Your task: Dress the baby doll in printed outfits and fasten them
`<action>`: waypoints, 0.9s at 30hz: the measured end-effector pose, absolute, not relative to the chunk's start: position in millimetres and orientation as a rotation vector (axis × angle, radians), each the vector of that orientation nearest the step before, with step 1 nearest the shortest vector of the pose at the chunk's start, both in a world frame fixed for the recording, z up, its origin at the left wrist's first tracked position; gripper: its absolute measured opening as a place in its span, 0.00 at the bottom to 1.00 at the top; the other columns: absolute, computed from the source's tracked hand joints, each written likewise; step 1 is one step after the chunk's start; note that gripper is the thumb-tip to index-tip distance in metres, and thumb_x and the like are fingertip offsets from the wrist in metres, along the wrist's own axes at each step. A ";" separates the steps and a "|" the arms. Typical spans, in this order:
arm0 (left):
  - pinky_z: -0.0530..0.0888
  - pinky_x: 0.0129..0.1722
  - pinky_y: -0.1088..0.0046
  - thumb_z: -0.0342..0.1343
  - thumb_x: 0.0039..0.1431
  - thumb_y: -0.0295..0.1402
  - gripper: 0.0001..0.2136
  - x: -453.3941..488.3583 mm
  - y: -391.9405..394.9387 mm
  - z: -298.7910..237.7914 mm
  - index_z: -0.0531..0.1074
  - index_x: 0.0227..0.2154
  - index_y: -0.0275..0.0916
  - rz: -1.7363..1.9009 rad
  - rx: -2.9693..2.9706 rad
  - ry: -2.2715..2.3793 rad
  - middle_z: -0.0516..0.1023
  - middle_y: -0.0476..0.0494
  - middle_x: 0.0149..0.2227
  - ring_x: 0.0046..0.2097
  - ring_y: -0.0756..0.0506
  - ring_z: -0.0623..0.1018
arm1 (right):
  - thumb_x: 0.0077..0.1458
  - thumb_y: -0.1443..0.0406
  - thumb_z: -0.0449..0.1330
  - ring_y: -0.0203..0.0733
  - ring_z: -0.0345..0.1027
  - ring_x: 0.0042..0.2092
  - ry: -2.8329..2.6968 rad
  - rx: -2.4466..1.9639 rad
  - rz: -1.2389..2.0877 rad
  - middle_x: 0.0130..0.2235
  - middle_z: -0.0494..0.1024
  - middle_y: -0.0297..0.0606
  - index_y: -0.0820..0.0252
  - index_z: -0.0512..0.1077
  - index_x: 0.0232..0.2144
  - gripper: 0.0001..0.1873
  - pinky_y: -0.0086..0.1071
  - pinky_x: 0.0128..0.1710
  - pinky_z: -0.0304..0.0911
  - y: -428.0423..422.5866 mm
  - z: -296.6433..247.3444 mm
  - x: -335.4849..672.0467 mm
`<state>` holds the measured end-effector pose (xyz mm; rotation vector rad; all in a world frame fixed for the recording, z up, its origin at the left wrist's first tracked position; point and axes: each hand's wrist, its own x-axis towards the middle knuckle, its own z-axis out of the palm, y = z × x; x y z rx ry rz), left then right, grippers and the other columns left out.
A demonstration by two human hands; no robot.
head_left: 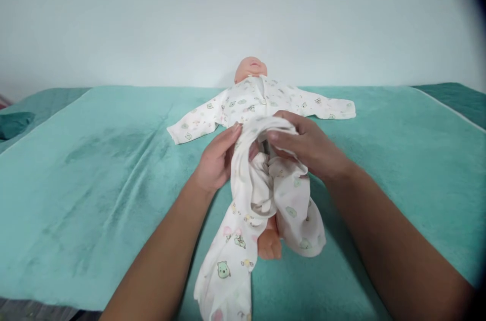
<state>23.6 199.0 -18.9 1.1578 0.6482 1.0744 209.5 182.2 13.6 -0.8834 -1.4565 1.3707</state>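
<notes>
Mid-frame, the left fingers (227,137) and right fingers (284,140) pinch white printed pants (224,255). A doll's head (248,69) rests upper centre.

Bright, diffuse; shadowed beside the right forearm (383,230) toward the near edge of the green cloth (413,169); faintly blurred at the right hand (309,145); black above the far right corner.

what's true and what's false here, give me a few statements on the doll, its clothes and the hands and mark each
1. The left hand and right hand both hold the printed pants. True.
2. The doll lies face down. False: it lies on its back.
3. A bare foot shows between the pant legs. True.
4. The sleeves are folded over the chest. False: they spread out to either side.
5. The cloth underneath is green. True.
</notes>
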 end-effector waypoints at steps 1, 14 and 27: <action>0.68 0.28 0.69 0.58 0.59 0.49 0.18 23.8 199.4 -19.7 0.70 0.25 0.39 1.105 1.143 0.685 0.68 0.47 0.23 0.25 0.48 0.69 | 0.50 0.59 0.68 0.34 0.61 0.27 -1.565 -0.937 1.346 0.27 0.72 0.30 0.58 0.72 0.31 0.11 0.28 0.26 0.55 180.4 15.6 208.2; 0.65 0.30 0.78 0.59 0.60 0.45 0.13 36.4 193.0 -26.4 0.71 0.30 0.41 1.377 1.274 0.922 0.68 0.53 0.27 0.29 0.53 0.66 | 0.51 0.58 0.63 0.35 0.61 0.26 -1.851 -1.292 1.049 0.23 0.70 0.30 0.58 0.67 0.22 0.13 0.30 0.24 0.53 173.0 16.4 190.3; 0.75 0.40 0.68 0.64 0.56 0.43 0.17 32.6 186.5 -18.5 0.74 0.45 0.41 1.161 1.163 0.708 0.80 0.43 0.41 0.43 0.41 0.80 | 0.47 0.61 0.69 0.38 0.69 0.32 -1.323 -0.856 1.491 0.33 0.75 0.32 0.57 0.74 0.37 0.14 0.30 0.30 0.64 180.8 10.1 207.0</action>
